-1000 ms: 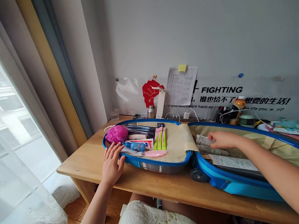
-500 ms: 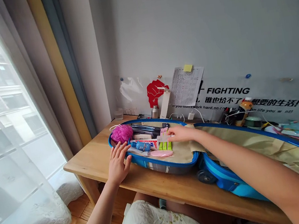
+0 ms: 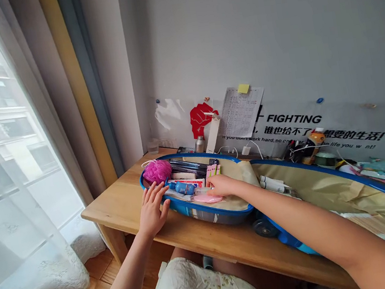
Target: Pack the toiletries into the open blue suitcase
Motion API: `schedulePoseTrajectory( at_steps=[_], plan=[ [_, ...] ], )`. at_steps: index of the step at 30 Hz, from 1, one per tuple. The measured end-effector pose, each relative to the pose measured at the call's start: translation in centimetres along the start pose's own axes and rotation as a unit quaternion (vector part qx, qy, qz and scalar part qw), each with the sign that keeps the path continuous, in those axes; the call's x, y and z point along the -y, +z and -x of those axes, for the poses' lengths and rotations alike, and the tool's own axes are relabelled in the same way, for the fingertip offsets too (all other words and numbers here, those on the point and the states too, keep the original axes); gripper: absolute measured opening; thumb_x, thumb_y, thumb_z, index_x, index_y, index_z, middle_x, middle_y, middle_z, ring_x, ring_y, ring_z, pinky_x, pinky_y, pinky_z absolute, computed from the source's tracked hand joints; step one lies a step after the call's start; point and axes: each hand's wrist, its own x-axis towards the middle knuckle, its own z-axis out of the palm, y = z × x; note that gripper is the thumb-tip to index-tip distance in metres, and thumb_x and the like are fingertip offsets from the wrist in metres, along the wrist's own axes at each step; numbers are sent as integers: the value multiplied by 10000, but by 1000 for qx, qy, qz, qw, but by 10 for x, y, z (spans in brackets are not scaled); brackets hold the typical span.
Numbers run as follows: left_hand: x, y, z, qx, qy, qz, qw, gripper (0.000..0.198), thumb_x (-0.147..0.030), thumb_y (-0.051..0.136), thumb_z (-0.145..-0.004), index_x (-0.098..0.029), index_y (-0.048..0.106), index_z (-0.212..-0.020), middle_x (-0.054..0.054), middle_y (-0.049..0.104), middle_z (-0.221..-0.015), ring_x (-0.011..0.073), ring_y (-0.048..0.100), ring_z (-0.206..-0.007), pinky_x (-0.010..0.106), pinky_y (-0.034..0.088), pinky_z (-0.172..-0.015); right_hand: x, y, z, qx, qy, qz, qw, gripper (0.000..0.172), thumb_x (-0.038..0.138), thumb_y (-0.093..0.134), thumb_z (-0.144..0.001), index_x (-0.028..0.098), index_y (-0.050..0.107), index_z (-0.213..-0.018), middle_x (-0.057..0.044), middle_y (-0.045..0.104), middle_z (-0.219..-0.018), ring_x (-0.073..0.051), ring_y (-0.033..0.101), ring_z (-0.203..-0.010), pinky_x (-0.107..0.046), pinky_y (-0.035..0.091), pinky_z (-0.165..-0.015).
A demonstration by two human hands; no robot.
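Observation:
My left hand (image 3: 152,209) lies with its fingers spread over the near left rim of an open blue suitcase (image 3: 221,216). My right hand (image 3: 220,186) reaches into the left half, fingers pinched on a small translucent item (image 3: 203,191) whose kind I cannot make out. Close to it are a pink flat oval item (image 3: 209,198), a blue bottle (image 3: 184,187) and green-and-pink packs (image 3: 212,169), partly hidden by the hand. A magenta bath puff (image 3: 157,171) sits at the left end, beside dark long packages (image 3: 188,166).
The suitcase's right half holds white tubes (image 3: 272,183) and a bundle of thin sticks (image 3: 374,226). Behind it stand a metal bottle (image 3: 199,144), a white lamp (image 3: 213,134) and a green jar (image 3: 326,158). The wooden desk (image 3: 115,207) shows its left edge.
My right hand has moved down and slightly left with the translucent item, from over the green packs to beside the pink oval item. My left hand has stayed on the rim.

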Motion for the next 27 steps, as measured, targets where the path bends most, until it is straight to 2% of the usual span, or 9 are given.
schedulePoseTrajectory(
  at_steps=[4, 7, 10, 12, 14, 17, 20, 23, 27],
  plan=[
    [1, 0, 0, -7, 7, -3, 1000, 407, -396, 366, -992, -222, 589, -1285, 86, 573, -1403, 275, 409, -1394, 514, 279, -1162, -1, -1, -2, -14, -4, -18, 1000, 269, 340, 677, -816, 162, 683, -1017, -103, 723, -981, -219, 652, -878, -265, 447, -694],
    [2, 0, -1, -5, 8, -4, 1000, 407, -398, 366, -993, -227, 585, -1291, 82, 573, -1403, 270, 406, -1398, 505, 285, -1161, -15, -15, 2, -51, -9, -46, 998, 225, 392, 638, -851, 195, 707, -932, -59, 733, -948, -179, 649, -828, -243, 456, -684],
    [1, 0, 0, -2, 5, -3, 1000, 410, -401, 363, -991, -230, 588, -1289, 81, 576, -1400, 268, 408, -1397, 503, 285, -1161, -50, -37, 13, -118, 29, -65, 990, 257, 371, 522, -917, 208, 707, -990, -39, 739, -978, -142, 647, -776, -221, 456, -674],
    [1, 1, 0, -6, 2, -1, 1000, 413, -403, 365, -986, -231, 594, -1284, 83, 579, -1396, 269, 416, -1390, 504, 287, -1161, -84, -50, 24, -147, 76, -55, 985, 301, 336, 452, -942, 197, 690, -1063, -53, 737, -1006, -137, 651, -761, -224, 453, -675],
    [1, 1, 0, -10, -1, 1, 1000, 414, -405, 369, -981, -234, 596, -1282, 81, 583, -1392, 268, 420, -1387, 504, 287, -1162, -119, -56, 37, -163, 128, -38, 978, 296, 305, 454, -928, 184, 697, -1049, -75, 739, -995, -156, 662, -775, -238, 450, -677],
    [3, 2, 0, -12, -2, 3, 1000, 415, -405, 372, -975, -237, 598, -1279, 78, 584, -1389, 269, 413, -1391, 506, 281, -1166, -164, -48, 56, -159, 186, -14, 969, 204, 244, 548, -852, 174, 728, -917, -93, 745, -940, -194, 677, -801, -255, 447, -664],
    [4, 2, 0, -9, 1, 3, 1000, 418, -406, 373, -971, -239, 595, -1284, 81, 582, -1389, 271, 404, -1398, 510, 268, -1173, -192, -28, 71, -133, 205, -8, 970, 118, 188, 623, -774, 184, 730, -825, -70, 746, -867, -187, 682, -775, -244, 455, -651],
    [5, 3, 1, -8, 3, 3, 1000, 420, -405, 373, -974, -231, 589, -1289, 88, 580, -1390, 272, 396, -1403, 513, 260, -1175, -205, -13, 76, -105, 202, -7, 974, 108, 180, 668, -730, 198, 723, -821, -42, 744, -856, -173, 683, -778, -233, 470, -661],
    [5, 3, 1, -9, -1, 1, 1000, 412, -405, 375, -974, -237, 591, -1282, 83, 582, -1386, 270, 398, -1402, 511, 264, -1172, -211, -6, 71, -64, 194, 5, 979, 132, 193, 712, -688, 208, 714, -819, -26, 741, -865, -167, 681, -784, -228, 466, -645]
  ],
)
